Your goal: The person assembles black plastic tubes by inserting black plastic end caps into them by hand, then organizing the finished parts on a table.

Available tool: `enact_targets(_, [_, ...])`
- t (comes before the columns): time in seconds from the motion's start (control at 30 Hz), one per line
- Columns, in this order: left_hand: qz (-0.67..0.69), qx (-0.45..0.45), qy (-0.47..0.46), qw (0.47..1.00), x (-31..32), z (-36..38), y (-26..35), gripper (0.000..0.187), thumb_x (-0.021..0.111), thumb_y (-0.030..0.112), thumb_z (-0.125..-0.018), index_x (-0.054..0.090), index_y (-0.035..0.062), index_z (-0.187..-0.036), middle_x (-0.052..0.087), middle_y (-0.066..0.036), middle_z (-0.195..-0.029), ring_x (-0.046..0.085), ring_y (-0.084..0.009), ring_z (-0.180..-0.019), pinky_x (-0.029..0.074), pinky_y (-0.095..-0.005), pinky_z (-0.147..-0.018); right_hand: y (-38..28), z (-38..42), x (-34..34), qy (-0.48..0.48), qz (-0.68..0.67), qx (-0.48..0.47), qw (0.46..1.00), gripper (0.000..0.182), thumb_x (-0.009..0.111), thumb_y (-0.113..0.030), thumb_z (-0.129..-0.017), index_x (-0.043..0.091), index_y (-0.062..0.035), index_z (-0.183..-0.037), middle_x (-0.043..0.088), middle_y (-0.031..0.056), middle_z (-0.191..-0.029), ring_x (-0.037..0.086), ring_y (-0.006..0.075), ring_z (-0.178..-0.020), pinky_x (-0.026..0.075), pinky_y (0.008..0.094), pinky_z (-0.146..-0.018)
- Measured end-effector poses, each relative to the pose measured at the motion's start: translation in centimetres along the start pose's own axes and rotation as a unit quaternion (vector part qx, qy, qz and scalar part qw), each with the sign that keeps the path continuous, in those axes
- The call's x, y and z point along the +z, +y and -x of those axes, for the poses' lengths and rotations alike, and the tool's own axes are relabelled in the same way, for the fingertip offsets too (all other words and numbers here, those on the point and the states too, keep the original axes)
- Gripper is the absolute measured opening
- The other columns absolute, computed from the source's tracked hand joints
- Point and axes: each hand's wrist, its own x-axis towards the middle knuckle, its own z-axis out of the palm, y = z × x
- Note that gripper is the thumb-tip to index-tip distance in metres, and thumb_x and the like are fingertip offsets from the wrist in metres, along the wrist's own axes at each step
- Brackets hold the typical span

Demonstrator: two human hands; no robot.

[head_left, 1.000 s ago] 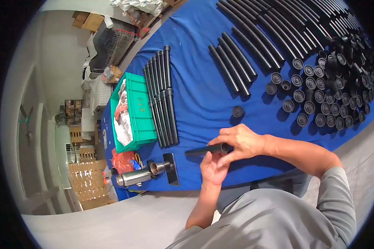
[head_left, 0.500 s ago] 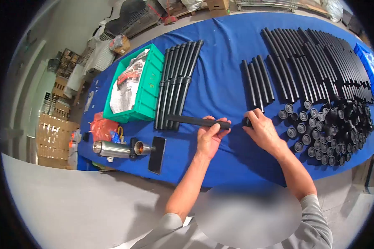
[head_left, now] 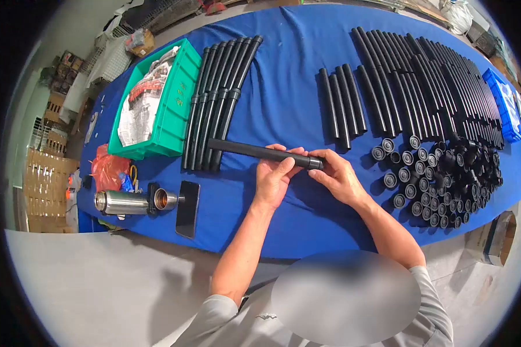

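My left hand (head_left: 275, 179) is closed round a black tube (head_left: 243, 149), which points out to the left over the lower ends of the finished-looking row of tubes. My right hand (head_left: 340, 176) pinches a round black end cap (head_left: 315, 163) at the tube's right end. Cap and tube meet there; how far the cap sits on cannot be made out. To the right lies a pile of black caps (head_left: 440, 185). Several capped tubes (head_left: 219, 104) lie side by side on the left, and loose tubes (head_left: 341, 107) lie beyond my right hand.
A green crate (head_left: 171, 110) holding newspaper stands at the left on the blue cloth (head_left: 283, 69). Nearer me are a steel flask (head_left: 124, 202), a phone (head_left: 187, 209) and a red plastic bag (head_left: 109, 168). Many more tubes and a blue bin (head_left: 503, 107) are at the far right.
My right hand has brought the cap leftward onto the tube's right end; before, it was apart from the tube. The whole view has shifted, with the table contents appearing further left.
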Motion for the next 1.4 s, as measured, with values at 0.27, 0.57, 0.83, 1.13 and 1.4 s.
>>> enact_targets(0.27, [-0.011,-0.001,0.039,0.999,0.6,0.4,-0.1,0.033,0.072,-0.002,-0.093,0.056,0.0111,-0.119,0.071,-0.02,-0.118,0.071,-0.0304,-0.112,0.065,-0.0427,-0.092,-0.2,0.2,0.7,0.028,0.131,-0.108,0.985,0.038,0.072,-0.011,-0.094,0.061,-0.001,-0.129,0.065,0.015,-0.106,0.065,0.0282,-0.085,0.053,0.0377,-0.073])
enact_targets(0.57, [-0.029,0.024,0.065,0.997,0.7,0.5,-0.8,0.029,0.073,0.001,-0.093,0.059,0.0095,-0.116,0.072,-0.021,-0.115,0.073,-0.0303,-0.109,0.066,-0.0418,-0.088,0.3,-0.1,1.1,0.051,0.166,-0.165,0.971,0.037,0.072,-0.008,-0.093,0.06,0.0005,-0.127,0.065,0.0177,-0.109,0.066,0.0345,-0.089,0.053,0.042,-0.074])
enact_targets(0.83, [-0.024,0.001,0.053,0.998,0.3,0.2,-0.4,0.031,0.074,0.002,-0.093,0.058,0.009,-0.119,0.071,-0.022,-0.118,0.071,-0.0302,-0.111,0.065,-0.0434,-0.091,-0.1,0.0,1.3,0.057,0.164,-0.148,0.974,0.036,0.074,-0.011,-0.093,0.061,0.0004,-0.124,0.066,0.0161,-0.105,0.067,0.0312,-0.083,0.052,0.0395,-0.068])
enact_targets(1.13, [0.028,-0.02,-0.008,0.999,-2.4,-1.7,2.6,0.022,0.061,0.014,-0.104,0.056,0.0109,-0.125,0.067,-0.02,-0.128,0.062,-0.039,-0.127,0.061,-0.0522,-0.099,0.2,0.1,0.1,0.041,0.121,-0.048,0.991,0.042,0.078,-0.021,-0.091,0.061,0.0028,-0.121,0.065,0.0169,-0.091,0.065,0.0283,-0.077,0.051,0.0393,-0.069])
enact_targets(1.4, [0.037,-0.025,-0.015,0.999,-2.2,-1.1,1.5,0.019,0.061,0.016,-0.104,0.058,0.0135,-0.123,0.068,-0.02,-0.125,0.065,-0.0387,-0.123,0.061,-0.0541,-0.098,0.5,-0.1,0.1,0.017,0.134,-0.081,0.987,0.039,0.076,-0.023,-0.093,0.061,0.0025,-0.117,0.067,0.0194,-0.093,0.066,0.0345,-0.081,0.051,0.043,-0.072])
